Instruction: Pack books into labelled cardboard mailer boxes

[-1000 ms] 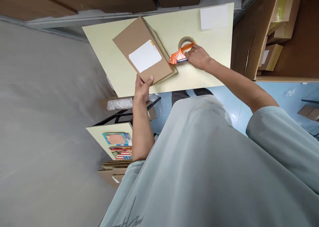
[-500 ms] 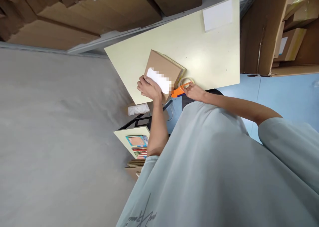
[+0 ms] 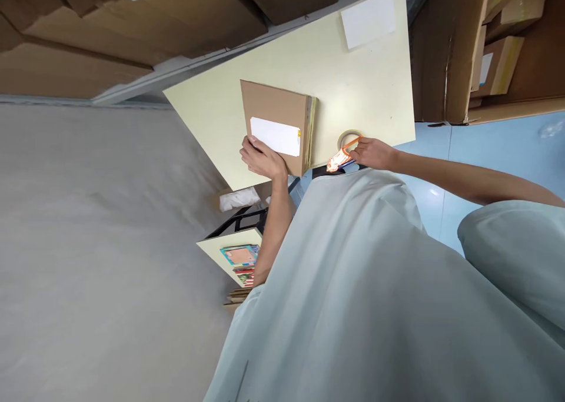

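A flat cardboard box [image 3: 278, 102] with a white label [image 3: 274, 136] lies at the near edge of the cream table, slightly turned. My left hand [image 3: 263, 158] grips its near left corner, thumb over the label's edge and fingers curled at the side. In my right hand [image 3: 373, 153], fingers closed, is an orange tape dispenser [image 3: 339, 159] with a roll of tape [image 3: 349, 136] on it. The dispenser sits at the table's near edge, to the right of the box and apart from it. Glare washes out part of its orange body.
On the cream table [image 3: 282, 66] a white sheet [image 3: 368, 18] lies at the far right. Shelved cartons [image 3: 176, 19] line the back. An open large carton [image 3: 441, 72] holding smaller boxes stands right. A lower stand [image 3: 220, 249] with colourful booklets is at the left, beside the grey wall [image 3: 110, 243].
The box has turned so its right side faces more to the right. My right hand has drawn the tape dispenser rightward, away from the box. My left hand keeps its hold.
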`<state>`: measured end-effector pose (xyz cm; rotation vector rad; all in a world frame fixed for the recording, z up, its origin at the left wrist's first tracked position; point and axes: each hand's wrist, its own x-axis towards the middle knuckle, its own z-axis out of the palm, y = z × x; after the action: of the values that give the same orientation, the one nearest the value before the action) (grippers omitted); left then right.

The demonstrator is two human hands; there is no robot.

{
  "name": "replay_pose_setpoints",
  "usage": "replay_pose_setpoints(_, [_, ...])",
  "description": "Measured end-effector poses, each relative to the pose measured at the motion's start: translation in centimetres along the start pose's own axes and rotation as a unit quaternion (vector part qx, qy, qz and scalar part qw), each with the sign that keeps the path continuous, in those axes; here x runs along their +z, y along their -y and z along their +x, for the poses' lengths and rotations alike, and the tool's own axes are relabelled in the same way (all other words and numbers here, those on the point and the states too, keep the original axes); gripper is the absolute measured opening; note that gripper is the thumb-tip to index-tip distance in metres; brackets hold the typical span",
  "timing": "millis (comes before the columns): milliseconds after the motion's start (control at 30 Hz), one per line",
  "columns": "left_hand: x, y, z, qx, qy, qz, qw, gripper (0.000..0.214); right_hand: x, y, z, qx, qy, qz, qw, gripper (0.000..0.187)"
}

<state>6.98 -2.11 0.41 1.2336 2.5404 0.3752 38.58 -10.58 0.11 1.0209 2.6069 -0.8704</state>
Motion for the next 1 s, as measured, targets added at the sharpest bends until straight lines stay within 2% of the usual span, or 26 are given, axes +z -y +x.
replay_pose_setpoints(67, [0.0, 0.0, 0.0, 0.001, 0.000, 0.000, 1.000, 0.054, -0.4, -1.2, -1.2, 0.009, 0.008, -0.011, 1.000, 0.047])
replay_pose_setpoints(133, [0.2, 0.1, 0.1, 0.005, -0.006, 0.002, 1.000, 0.052, -0.9, -3.4, -3.4, 0.025, 0.014, -0.034, 0.999, 0.041])
replay_pose_setpoints(200, [0.4, 0.0, 0.1, 0.010, -0.009, 0.003, 1.000, 0.053, -1.9, -6.9, -6.3, 0.043, 0.019, -0.064, 0.997, 0.038])
replay_pose_setpoints(267, [0.6, -0.1, 0.1, 0.012, 0.001, 0.003, 1.000, 0.054, -3.4, -11.1, -8.6, 0.080, 0.004, -0.101, 0.992, 0.048])
replay_pose_setpoints(300, [0.6, -0.2, 0.1, 0.011, 0.009, 0.005, 1.000, 0.055, -4.3, -13.2, -9.1, 0.098, -0.023, -0.130, 0.986, 0.056])
replay_pose_setpoints(367, [0.4, -0.3, 0.0, 0.005, 0.018, 0.014, 1.000, 0.057, -6.0, -16.9, -8.2, 0.094, -0.080, -0.162, 0.979, 0.064])
replay_pose_setpoints(400, [0.3, -0.4, 0.1, 0.003, 0.017, 0.023, 1.000, 0.057, -6.7, -18.3, -6.9, 0.091, -0.104, -0.154, 0.978, 0.060])
replay_pose_setpoints(500, [-0.2, -0.5, 0.2, 0.013, 0.001, 0.058, 0.998, 0.055, -8.3, -20.5, 0.2, 0.100, -0.129, -0.078, 0.984, 0.036])
replay_pose_setpoints(600, [-0.6, -0.6, 0.2, 0.038, 0.007, 0.085, 0.996, 0.053, -8.8, -20.2, 7.8, 0.119, -0.131, -0.053, 0.983, 0.034])
replay_pose_setpoints(700, [-0.8, -0.6, 0.1, 0.052, 0.021, 0.103, 0.993, 0.053, -8.8, -18.4, 12.2, 0.094, -0.108, -0.092, 0.985, 0.043])
replay_pose_setpoints(767, [-0.9, -0.6, 0.2, 0.056, 0.028, 0.114, 0.992, 0.053, -8.9, -16.8, 13.2, 0.075, -0.074, -0.141, 0.984, 0.046])
replay_pose_setpoints(867, [-1.6, -0.1, 1.1, 0.075, 0.046, 0.120, 0.989, 0.053, -8.9, -14.5, 12.9, 0.049, -0.005, -0.195, 0.980, 0.034])
replay_pose_setpoints(1000, [-3.1, 0.7, 4.1, 0.130, 0.114, 0.104, 0.979, 0.052, -7.6, -10.8, 10.9, 0.044, 0.034, -0.196, 0.979, 0.046])
